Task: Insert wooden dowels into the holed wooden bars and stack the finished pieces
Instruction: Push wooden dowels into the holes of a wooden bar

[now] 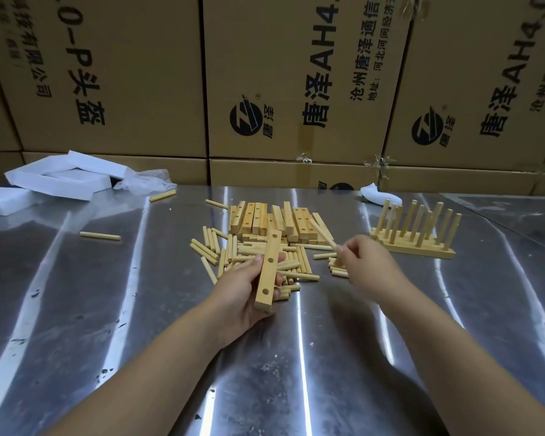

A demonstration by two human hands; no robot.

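Observation:
My left hand (244,287) grips a holed wooden bar (268,269), held lengthwise above the table with three holes showing and no dowels in it. My right hand (364,262) pinches a single dowel (323,236) that slants up to the left. Under and between the hands lies a heap of loose dowels (230,251). Behind it sits a pile of holed bars (274,220). At the right stand finished pieces (414,237), bars side by side with several dowels upright in them.
The metal table (139,309) is shiny and scuffed. Stray dowels (100,236) lie to the left, another dowel (162,195) near white foam pieces (63,177) and crumpled plastic at the back left. Cardboard boxes (296,89) wall off the far edge.

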